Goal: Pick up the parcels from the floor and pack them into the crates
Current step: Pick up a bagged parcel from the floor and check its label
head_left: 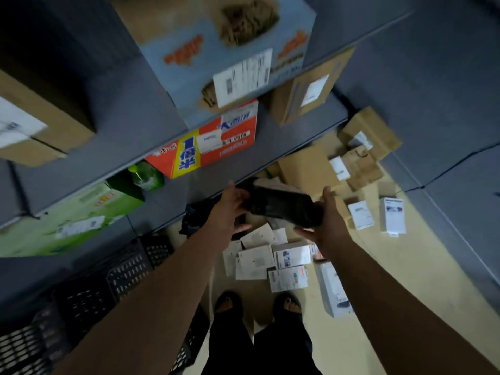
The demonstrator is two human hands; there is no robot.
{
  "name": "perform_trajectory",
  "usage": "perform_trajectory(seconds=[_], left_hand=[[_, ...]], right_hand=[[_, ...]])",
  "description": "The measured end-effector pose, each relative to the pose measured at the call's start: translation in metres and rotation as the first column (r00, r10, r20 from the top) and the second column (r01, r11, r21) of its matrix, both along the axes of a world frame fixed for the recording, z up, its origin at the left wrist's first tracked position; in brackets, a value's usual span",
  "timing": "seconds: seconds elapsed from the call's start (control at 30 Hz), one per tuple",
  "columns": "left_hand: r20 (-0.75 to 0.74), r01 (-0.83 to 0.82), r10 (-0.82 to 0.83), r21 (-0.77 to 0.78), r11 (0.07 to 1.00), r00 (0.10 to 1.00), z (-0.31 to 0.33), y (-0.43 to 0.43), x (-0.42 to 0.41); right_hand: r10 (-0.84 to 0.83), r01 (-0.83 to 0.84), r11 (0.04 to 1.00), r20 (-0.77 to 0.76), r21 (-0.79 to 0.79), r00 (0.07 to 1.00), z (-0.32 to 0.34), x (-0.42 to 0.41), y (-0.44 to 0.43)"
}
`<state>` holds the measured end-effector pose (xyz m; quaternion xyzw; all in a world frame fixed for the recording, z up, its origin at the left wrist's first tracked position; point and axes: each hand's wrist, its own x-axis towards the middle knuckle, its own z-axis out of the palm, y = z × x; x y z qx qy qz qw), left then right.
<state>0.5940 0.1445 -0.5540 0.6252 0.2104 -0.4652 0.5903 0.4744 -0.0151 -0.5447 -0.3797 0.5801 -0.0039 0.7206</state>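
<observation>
A black parcel (282, 205) hangs in the air between both my hands, in front of the shelf edge. My left hand (230, 205) holds its left end with fingers curled around it. My right hand (328, 220) grips its right end from below and the side. Several white parcels (254, 259) lie on the pale floor under my hands. Brown cardboard parcels (359, 158) are piled further back on the floor. Black perforated crates (119, 274) stand stacked at the lower left, beside my left forearm.
A grey metal shelf rack (130, 109) fills the left and top, loaded with a blue carton (216, 44), an orange carton (211, 144), a green carton (67, 223) and brown boxes. A grey wall runs along the right. My feet (257, 304) stand on the floor.
</observation>
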Motion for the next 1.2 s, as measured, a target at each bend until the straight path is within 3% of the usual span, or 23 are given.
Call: perform_trajectory(seconds=[0.1, 0.2, 0.27, 0.57, 0.73, 0.9, 1.2], left_hand=[[0.045, 0.044, -0.044, -0.004, 0.999, 0.998, 0.054, 0.008, -0.006], [0.095, 0.047, -0.035, -0.126, 0.991, 0.995, 0.095, 0.016, -0.002], [0.133, 0.051, -0.029, -0.167, 0.985, 0.991, 0.120, 0.022, 0.000], [0.141, 0.023, 0.023, -0.317, 0.948, 0.990, 0.215, 0.030, 0.010], [0.191, 0.134, -0.057, -0.415, 0.900, 0.980, 0.265, 0.028, 0.014], [0.335, 0.268, -0.137, -0.381, 0.885, 0.932, 0.310, 0.028, 0.019], [0.452, 0.244, -0.055, -0.370, 0.897, 0.890, 0.372, 0.032, 0.015]], right_hand=[[0.052, -0.053, 0.998, -0.027, -0.026, 0.998, 0.052, -0.010, 0.008], [0.198, -0.198, 0.975, -0.009, -0.102, 0.980, 0.093, -0.017, 0.022], [0.209, -0.203, 0.971, 0.032, -0.129, 0.977, 0.115, -0.020, 0.031], [0.120, -0.014, 0.940, 0.291, -0.340, 0.949, 0.208, -0.019, 0.050], [0.116, 0.097, 0.884, 0.417, -0.457, 0.902, 0.259, -0.018, 0.054], [0.128, 0.166, 0.849, 0.500, -0.501, 0.856, 0.297, -0.017, 0.057], [0.179, 0.234, 0.812, 0.609, -0.535, 0.772, 0.345, -0.006, 0.056]])
